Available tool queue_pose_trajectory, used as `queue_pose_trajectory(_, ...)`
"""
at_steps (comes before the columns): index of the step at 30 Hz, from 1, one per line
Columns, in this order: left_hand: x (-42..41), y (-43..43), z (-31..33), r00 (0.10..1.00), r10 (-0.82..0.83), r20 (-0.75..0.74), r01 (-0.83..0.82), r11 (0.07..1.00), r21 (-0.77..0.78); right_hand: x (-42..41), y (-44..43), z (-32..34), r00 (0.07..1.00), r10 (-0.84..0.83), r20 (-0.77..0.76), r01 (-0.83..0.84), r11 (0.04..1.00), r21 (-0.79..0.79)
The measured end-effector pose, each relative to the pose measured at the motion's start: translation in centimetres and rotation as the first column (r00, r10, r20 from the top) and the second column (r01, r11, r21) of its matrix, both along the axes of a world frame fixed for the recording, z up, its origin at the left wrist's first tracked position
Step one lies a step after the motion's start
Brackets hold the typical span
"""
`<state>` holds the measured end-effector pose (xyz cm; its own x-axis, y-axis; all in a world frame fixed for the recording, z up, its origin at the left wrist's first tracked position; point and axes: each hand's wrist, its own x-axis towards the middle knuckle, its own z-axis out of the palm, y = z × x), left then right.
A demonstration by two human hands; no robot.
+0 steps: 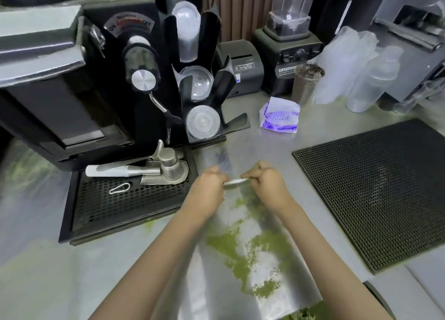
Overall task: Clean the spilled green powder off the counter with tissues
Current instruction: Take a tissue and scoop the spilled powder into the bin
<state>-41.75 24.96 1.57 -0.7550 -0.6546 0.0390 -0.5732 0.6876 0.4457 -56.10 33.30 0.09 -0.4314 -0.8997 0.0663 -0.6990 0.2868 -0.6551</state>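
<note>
Your left hand [209, 187] and right hand [266, 183] each pinch the top edge of the tissue [242, 220], sheet stretched between them over the counter [96, 271], green powder [224, 244] scattered right there between your forearms

Left hand [208, 187], right hand [266, 182]: pinch grip

Grey metal counter [265, 146] is carrying a spill of green powder [222, 244] near centre, with a thin tissue sheet [272, 259] lying over it. Black ribbed mat [368, 192] is sitting to the right, perforated drip tray [125, 209] to the left. Purple-and-white tissue pack [279, 116] is lying farther back. Lid rack [216, 84], receipt printer [243, 64], blender [286, 52] and metal cup [307, 84] are standing along the rear.
</note>
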Motion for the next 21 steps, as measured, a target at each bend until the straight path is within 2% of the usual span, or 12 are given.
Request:
queue_pose_trajectory(3,-1.6,-2.3,-0.3,0.984,0.012,0.178,0.003,0.996,-0.087,-1.6,-3.8,-0.9,0.999,0.041,-0.008,-0.041,0.999,0.023)
queue_pose_trajectory(5,-2.5,-3.4,-0.6,0.963,0.041,0.268,-0.009,0.993,-0.121,-2.5,-5.8,-2.0,0.995,0.084,-0.045,-0.079,0.992,0.097)
queue_pose_trajectory(7,-2.9,-4.1,-1.4,0.938,0.062,0.34,-0.009,0.988,-0.157,-2.6,-6.8,-2.5,0.977,0.161,-0.14,-0.137,0.977,0.165)
queue_pose_trajectory(9,-3.1,-4.4,-2.1,0.913,0.079,0.4,-0.008,0.984,-0.176,-3.0,-7.2,-3.6,0.972,0.181,-0.152,-0.16,0.977,0.139)
queue_pose_trajectory(13,-3.3,-3.6,-2.3,0.861,0.064,0.505,0.026,0.985,-0.17,-3.0,-5.2,-3.8,0.931,0.331,-0.153,-0.3,0.933,0.197)
queue_pose_trajectory(14,-3.1,-2.8,-2.2,0.85,0.046,0.525,0.043,0.987,-0.156,-2.7,-4.0,-3.7,0.929,0.352,-0.116,-0.325,0.924,0.202)
queue_pose_trajectory(17,-1.6,1.1,-2.3,0.842,-0.018,0.539,0.112,0.984,-0.141,-1.2,0.5,-3.4,0.895,0.407,-0.184,-0.381,0.91,0.161)
queue_pose_trajectory(21,0.7,5.0,-2.3,0.87,-0.086,0.485,0.144,0.986,-0.084,-0.8,3.3,-2.5,0.877,0.449,-0.171,-0.422,0.89,0.175)
